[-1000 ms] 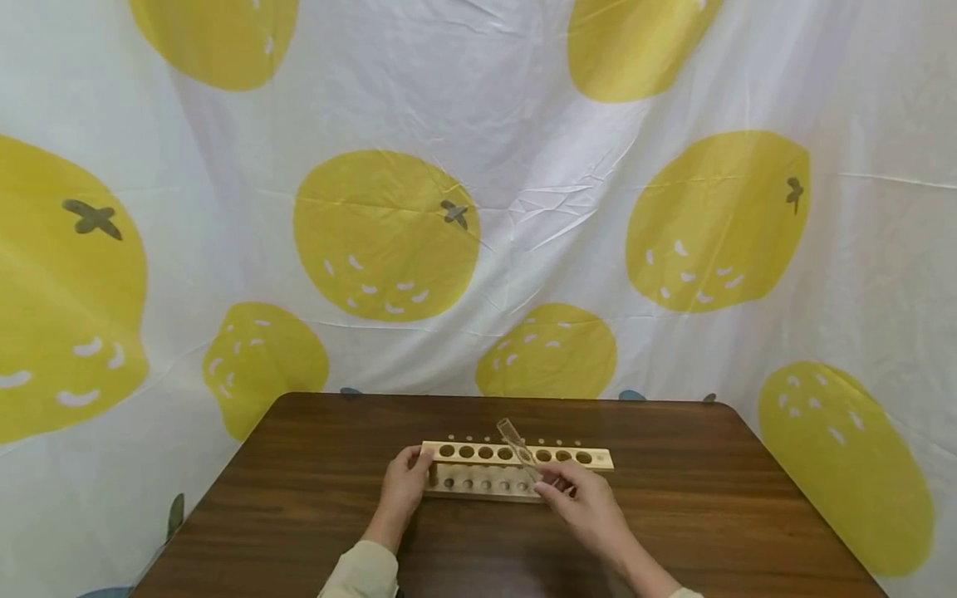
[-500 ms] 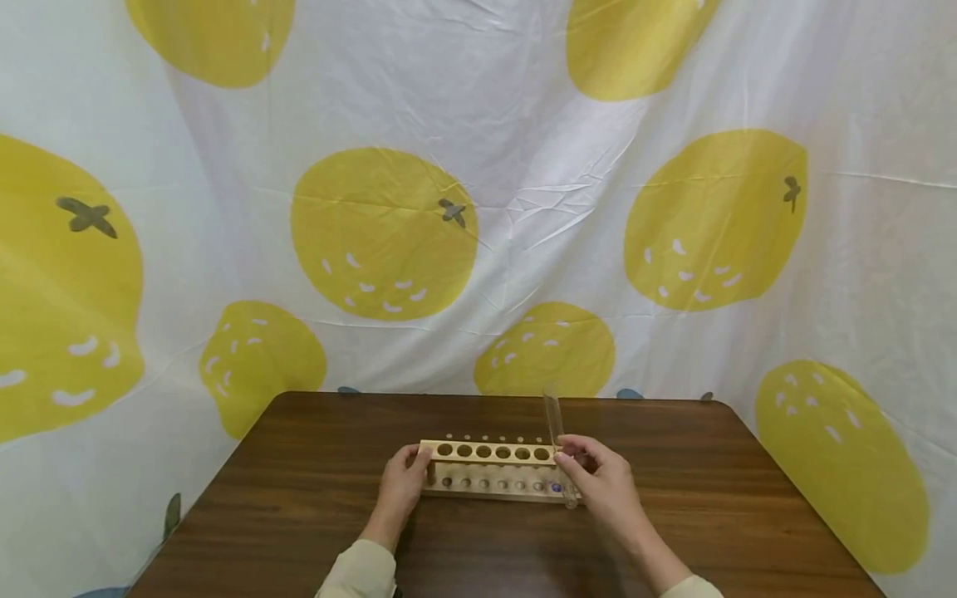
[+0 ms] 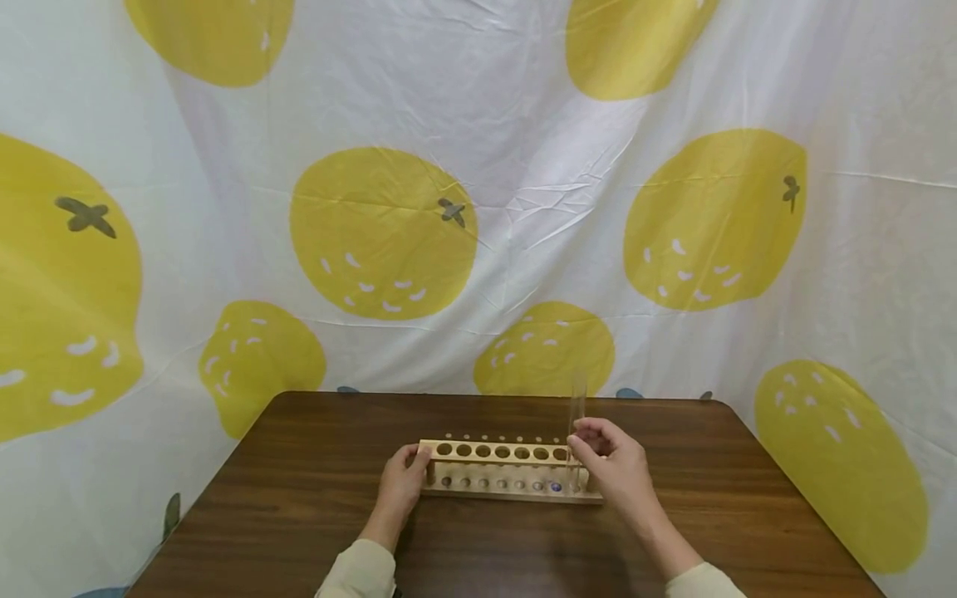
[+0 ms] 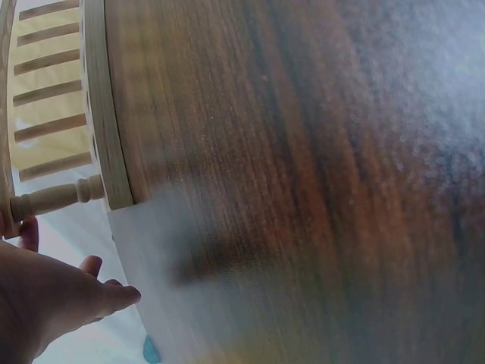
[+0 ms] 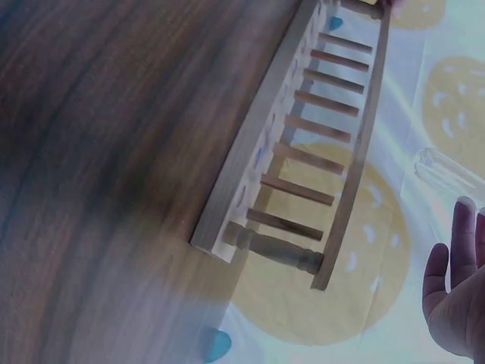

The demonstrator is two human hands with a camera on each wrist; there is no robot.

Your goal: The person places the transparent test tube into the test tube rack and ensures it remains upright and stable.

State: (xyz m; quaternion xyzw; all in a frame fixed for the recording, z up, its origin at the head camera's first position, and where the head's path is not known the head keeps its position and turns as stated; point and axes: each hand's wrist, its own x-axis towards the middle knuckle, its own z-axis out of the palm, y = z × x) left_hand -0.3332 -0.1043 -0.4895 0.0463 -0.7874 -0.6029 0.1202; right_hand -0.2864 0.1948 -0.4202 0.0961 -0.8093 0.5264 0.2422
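Observation:
A wooden test tube rack (image 3: 512,497) stands on the table, with a row of round holes in its top board and dimples in its lower board. One dimple near the right shows purple-blue. My left hand (image 3: 402,484) grips the rack's left end, thumb on the top board. My right hand (image 3: 615,459) pinches a clear test tube (image 3: 578,403) between thumb and fingers, upright at the rack's right end; my fingers cover that end of the top board. In the right wrist view, the test tube's rounded end (image 5: 439,168) shows beyond my fingertips (image 5: 464,208).
The brown wood-grain table (image 3: 748,515) has its far edge close to a white cloth (image 3: 538,249) printed with yellow fruit. Several thin pegs (image 5: 326,127) stand in a row along the rack, ending at a turned post (image 5: 276,250).
My right hand has moved right along the rack, and the test tube has gone from tilted to upright. My left hand keeps its grip on the rack's left end.

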